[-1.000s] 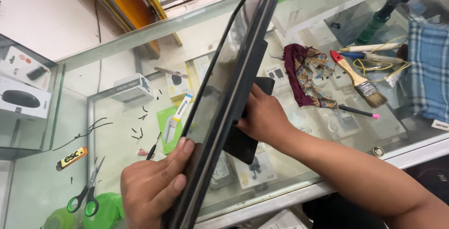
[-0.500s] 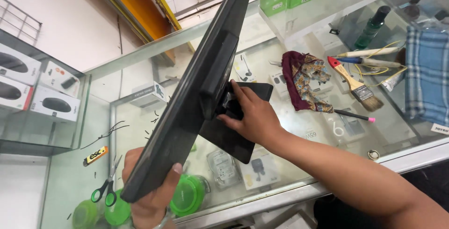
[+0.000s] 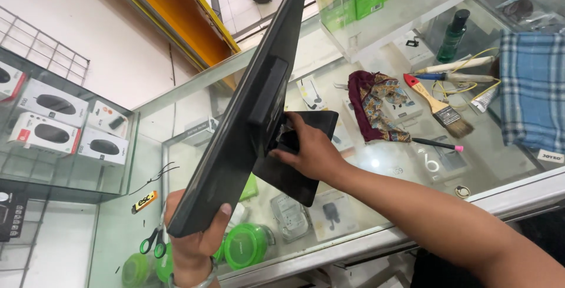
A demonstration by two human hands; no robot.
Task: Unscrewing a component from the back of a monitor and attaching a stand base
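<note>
A glass tabletop (image 3: 412, 176) with boxed goods under its pane fills the scene, with a shelf of boxed mice (image 3: 53, 129) at far left. Near the left edge, green-handled scissors (image 3: 154, 242) lie on the glass.

The left hand (image 3: 197, 238) is closed around the lower near corner of a monitor (image 3: 247, 123), thumb on the back face, taking its weight. The monitor is held in the air above the glass, tilted steeply, its dark back turned toward the camera. At mid-scene the right hand (image 3: 309, 152) is closed on the neck where the flat stand (image 3: 300, 158) meets the back panel; the fingers wrap the joint, so the catch itself is hidden.

To handle this well, I judge that the left hand should stay firm low on the corner while the right works the joint, so the panel does not twist or drop onto the glass.

Further right lie a patterned cloth (image 3: 374, 105), 1 paintbrush (image 3: 438, 105), a green bottle (image 3: 453, 35) and a plaid cloth (image 3: 532, 88), all well apart from the monitor.
</note>
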